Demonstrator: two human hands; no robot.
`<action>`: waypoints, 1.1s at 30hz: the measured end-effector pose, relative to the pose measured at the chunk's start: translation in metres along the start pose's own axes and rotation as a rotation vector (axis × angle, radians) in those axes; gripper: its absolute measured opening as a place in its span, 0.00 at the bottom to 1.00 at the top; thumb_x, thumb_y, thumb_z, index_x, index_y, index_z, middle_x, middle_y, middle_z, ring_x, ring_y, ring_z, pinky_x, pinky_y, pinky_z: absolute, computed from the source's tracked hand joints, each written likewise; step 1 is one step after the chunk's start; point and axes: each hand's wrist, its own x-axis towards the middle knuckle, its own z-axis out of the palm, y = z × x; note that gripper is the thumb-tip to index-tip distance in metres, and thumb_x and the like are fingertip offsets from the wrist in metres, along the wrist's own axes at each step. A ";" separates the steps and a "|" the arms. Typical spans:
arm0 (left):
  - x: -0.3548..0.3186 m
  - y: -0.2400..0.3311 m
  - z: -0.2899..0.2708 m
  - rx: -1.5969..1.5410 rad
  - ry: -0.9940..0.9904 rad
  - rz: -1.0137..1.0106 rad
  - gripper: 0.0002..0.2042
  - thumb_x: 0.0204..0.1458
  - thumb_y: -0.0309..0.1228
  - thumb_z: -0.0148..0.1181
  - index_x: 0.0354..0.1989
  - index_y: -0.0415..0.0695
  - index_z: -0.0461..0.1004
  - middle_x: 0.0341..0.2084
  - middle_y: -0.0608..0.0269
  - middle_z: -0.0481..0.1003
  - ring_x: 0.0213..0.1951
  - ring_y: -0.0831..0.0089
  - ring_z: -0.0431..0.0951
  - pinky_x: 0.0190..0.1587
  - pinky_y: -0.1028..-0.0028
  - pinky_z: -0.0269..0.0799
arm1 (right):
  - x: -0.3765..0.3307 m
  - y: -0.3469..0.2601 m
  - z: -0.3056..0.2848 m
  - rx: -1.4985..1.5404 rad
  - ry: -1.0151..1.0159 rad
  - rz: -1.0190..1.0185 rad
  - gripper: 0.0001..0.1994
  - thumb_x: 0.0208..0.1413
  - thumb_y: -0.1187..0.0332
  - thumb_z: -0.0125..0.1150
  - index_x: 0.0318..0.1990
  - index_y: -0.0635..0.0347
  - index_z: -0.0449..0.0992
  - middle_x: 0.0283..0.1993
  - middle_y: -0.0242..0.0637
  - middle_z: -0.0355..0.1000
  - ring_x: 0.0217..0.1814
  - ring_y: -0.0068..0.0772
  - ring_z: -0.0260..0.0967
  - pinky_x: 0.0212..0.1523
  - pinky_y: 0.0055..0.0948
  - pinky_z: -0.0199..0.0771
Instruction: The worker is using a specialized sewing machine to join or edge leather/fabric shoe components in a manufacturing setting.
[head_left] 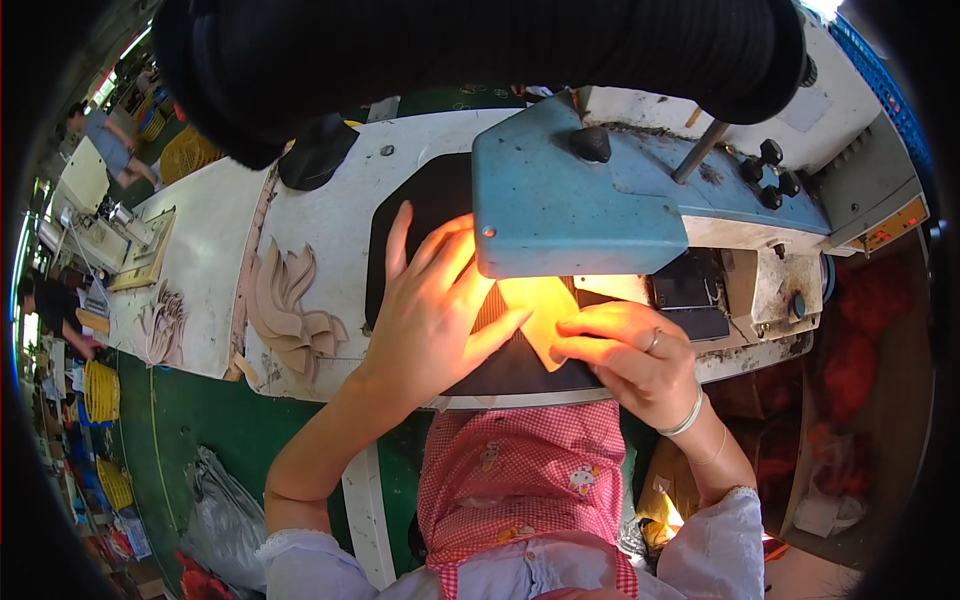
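Under the blue head (575, 215) of a bench machine lies a thin flat piece (543, 318), lit bright orange by the machine's lamp. Its material cannot be made out in the glare. My right hand (645, 362) pinches the right edge of this piece between thumb and fingers. My left hand (425, 305) lies with fingers spread on the dark work surface (402, 222), its thumb tip at the piece's left side. The machine head partly hides the left fingertips and the far end of the piece.
Curved beige pieces (283, 312) lie in a loose pile left of my left hand. Further left, another stack (163, 322) rests on a neighbouring white table (205, 270). A black padded tube (480, 45) crosses overhead. Two people work at the far left.
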 end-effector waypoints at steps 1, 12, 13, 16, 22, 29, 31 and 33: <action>-0.001 0.001 -0.001 0.016 0.013 0.004 0.13 0.57 0.35 0.68 0.43 0.37 0.80 0.47 0.50 0.75 0.57 0.57 0.75 0.74 0.42 0.53 | 0.000 -0.001 0.001 0.031 -0.016 -0.003 0.17 0.43 0.80 0.70 0.44 0.58 0.87 0.51 0.37 0.82 0.49 0.44 0.80 0.49 0.38 0.83; -0.001 -0.018 0.000 -0.305 -0.101 0.020 0.09 0.56 0.32 0.69 0.42 0.43 0.84 0.46 0.51 0.77 0.51 0.54 0.79 0.71 0.53 0.66 | -0.009 0.001 -0.001 0.056 -0.045 -0.001 0.15 0.43 0.79 0.68 0.41 0.57 0.88 0.54 0.38 0.81 0.52 0.45 0.79 0.54 0.41 0.81; -0.001 -0.021 0.000 -0.338 -0.121 0.035 0.09 0.56 0.32 0.69 0.42 0.44 0.84 0.47 0.52 0.78 0.51 0.54 0.79 0.71 0.53 0.66 | -0.010 0.001 -0.001 0.062 -0.034 -0.002 0.14 0.43 0.79 0.68 0.40 0.57 0.88 0.53 0.38 0.81 0.52 0.45 0.79 0.54 0.41 0.81; 0.001 -0.026 0.001 -0.323 -0.117 0.061 0.09 0.57 0.33 0.68 0.44 0.45 0.84 0.49 0.55 0.77 0.53 0.56 0.78 0.72 0.52 0.64 | -0.011 0.001 0.000 0.056 -0.017 0.001 0.13 0.43 0.79 0.68 0.39 0.57 0.88 0.52 0.38 0.81 0.52 0.45 0.79 0.53 0.40 0.81; 0.001 -0.032 0.006 -0.213 -0.111 0.071 0.11 0.58 0.35 0.67 0.48 0.49 0.83 0.53 0.58 0.75 0.55 0.60 0.77 0.73 0.45 0.56 | -0.012 0.003 0.001 0.046 -0.002 -0.006 0.14 0.42 0.80 0.69 0.39 0.57 0.87 0.51 0.37 0.81 0.51 0.45 0.79 0.52 0.40 0.82; -0.002 -0.024 0.008 -0.062 -0.040 0.043 0.12 0.57 0.37 0.68 0.48 0.50 0.83 0.50 0.61 0.74 0.58 0.62 0.75 0.73 0.37 0.49 | -0.012 0.002 0.001 0.046 0.000 0.001 0.14 0.41 0.80 0.69 0.39 0.56 0.87 0.51 0.37 0.81 0.51 0.46 0.79 0.52 0.40 0.82; -0.002 -0.016 0.006 -0.014 -0.026 -0.040 0.11 0.55 0.35 0.72 0.45 0.49 0.86 0.51 0.58 0.78 0.56 0.52 0.74 0.73 0.40 0.49 | -0.011 0.002 0.001 0.050 -0.008 0.009 0.15 0.41 0.80 0.69 0.39 0.56 0.87 0.51 0.37 0.81 0.51 0.46 0.79 0.52 0.40 0.82; -0.001 -0.010 0.006 0.007 -0.009 -0.057 0.11 0.54 0.36 0.72 0.44 0.49 0.86 0.51 0.58 0.78 0.55 0.52 0.74 0.73 0.39 0.48 | -0.011 0.002 0.000 0.041 -0.008 0.009 0.15 0.41 0.80 0.69 0.39 0.56 0.86 0.51 0.37 0.81 0.51 0.47 0.79 0.52 0.40 0.82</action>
